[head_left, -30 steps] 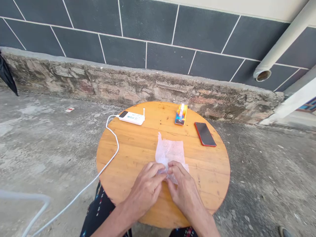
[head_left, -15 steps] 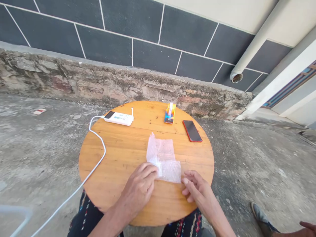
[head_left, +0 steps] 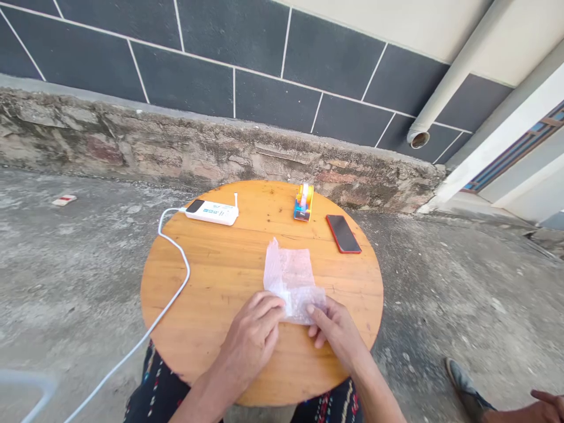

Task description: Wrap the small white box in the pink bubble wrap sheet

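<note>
A pinkish, see-through sheet of bubble wrap (head_left: pixel 296 267) lies partly folded on the round wooden table (head_left: pixel 211 276). Its left side and near part are folded over. My left hand (head_left: pixel 255 326) presses its fingertips on the near left corner of the folded part, fingers together. At the near right end, my right hand (head_left: pixel 330 326) pinches the wrap, thumb on top and fingers beneath the edge. Whether anything lies inside the folds, I cannot make out.
A yellow and blue tape dispenser (head_left: pixel 304 202) stands at the back of the table. To its right lies a red-edged phone (head_left: pixel 343 234). At the back left is a white power bank (head_left: pixel 212 212) with a white cable (head_left: pixel 188 267). Another person's shoe (head_left: pixel 462 379) shows at lower right.
My right hand has moved left and taken hold of the wrap's near right end. The wrap has shifted slightly right. My left hand stays on its corner.
</note>
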Available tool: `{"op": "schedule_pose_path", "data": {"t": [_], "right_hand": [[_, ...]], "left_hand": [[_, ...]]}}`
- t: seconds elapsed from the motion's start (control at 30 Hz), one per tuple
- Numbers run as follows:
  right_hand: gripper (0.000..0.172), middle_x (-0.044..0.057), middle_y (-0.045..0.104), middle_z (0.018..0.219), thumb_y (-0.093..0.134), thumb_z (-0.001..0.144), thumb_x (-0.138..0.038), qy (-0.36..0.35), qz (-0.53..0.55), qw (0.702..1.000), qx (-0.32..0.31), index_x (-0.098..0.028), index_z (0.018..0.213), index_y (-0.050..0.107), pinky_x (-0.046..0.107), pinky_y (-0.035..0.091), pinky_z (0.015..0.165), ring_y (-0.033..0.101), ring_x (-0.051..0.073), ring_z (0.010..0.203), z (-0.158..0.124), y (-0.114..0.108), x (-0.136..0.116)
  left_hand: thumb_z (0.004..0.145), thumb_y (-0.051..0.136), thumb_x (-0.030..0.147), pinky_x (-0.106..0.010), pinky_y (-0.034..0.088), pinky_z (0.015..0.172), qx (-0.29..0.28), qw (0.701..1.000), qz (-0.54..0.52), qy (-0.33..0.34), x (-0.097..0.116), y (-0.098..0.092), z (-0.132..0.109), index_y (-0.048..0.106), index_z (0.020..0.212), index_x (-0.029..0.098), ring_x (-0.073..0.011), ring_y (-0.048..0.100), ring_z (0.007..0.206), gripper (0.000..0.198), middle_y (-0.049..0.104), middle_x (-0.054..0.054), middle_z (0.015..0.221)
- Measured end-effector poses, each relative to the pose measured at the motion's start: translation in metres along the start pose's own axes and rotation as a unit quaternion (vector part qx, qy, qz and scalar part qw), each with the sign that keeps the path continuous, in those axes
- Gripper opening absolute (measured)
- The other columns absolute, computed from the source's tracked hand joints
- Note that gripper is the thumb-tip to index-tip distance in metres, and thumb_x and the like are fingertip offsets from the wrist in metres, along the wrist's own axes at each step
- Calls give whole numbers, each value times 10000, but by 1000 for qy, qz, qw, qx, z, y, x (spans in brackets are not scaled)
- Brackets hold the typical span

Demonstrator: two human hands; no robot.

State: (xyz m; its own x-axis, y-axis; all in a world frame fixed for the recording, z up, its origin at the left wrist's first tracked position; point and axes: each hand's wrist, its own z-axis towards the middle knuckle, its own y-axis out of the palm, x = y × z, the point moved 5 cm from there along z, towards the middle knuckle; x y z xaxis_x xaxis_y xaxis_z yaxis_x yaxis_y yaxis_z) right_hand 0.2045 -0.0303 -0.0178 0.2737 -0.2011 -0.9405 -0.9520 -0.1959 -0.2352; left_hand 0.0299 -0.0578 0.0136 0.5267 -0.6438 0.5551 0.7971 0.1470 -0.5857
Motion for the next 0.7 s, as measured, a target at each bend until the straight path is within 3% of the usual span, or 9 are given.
{"op": "schedule_pose_path", "data": {"t": [0.17, 0.37, 0.53, 0.7], "right_hand": [[388, -29, 529, 530, 538, 811, -531, -43, -63, 996, 43, -153, 729, 567, 180, 326, 347, 437, 70, 355, 8, -1, -4], [273, -47, 477, 538, 555, 801, -425, -47, -91, 992, 78, -156, 762, 576, 205, 322, 368, 403, 86, 385, 11, 3, -3], [220, -46, 459, 557, 566, 784, -333, -98, -193, 965, 148, -197, 638, 475, 221, 319, 491, 426, 114, 523, 7, 8, -11], [234, -62, 423, 531, 564, 777, -303, -111, -246, 942, 197, -215, 621, 413, 234, 273, 509, 398, 114, 505, 5, 15, -17]], "left_hand": [[773, 410, -58, -349, 497, 857, -1, 1000, -5, -2, 0, 0, -1, 614, 938, 161, -202, 546, 983, 342, 631, -67, 967], [777, 394, -53, -362, 501, 846, 3, 1000, -9, -10, -1, 1, 0, 613, 924, 163, -202, 544, 970, 341, 631, -65, 962], [774, 392, -43, -364, 509, 814, -5, 1000, -4, -11, 1, -1, 4, 611, 888, 176, -205, 552, 937, 330, 630, -60, 941], [752, 390, -59, -365, 508, 811, -29, 999, 13, -5, 3, -1, 5, 604, 882, 172, -211, 549, 936, 340, 627, -57, 940]]}}
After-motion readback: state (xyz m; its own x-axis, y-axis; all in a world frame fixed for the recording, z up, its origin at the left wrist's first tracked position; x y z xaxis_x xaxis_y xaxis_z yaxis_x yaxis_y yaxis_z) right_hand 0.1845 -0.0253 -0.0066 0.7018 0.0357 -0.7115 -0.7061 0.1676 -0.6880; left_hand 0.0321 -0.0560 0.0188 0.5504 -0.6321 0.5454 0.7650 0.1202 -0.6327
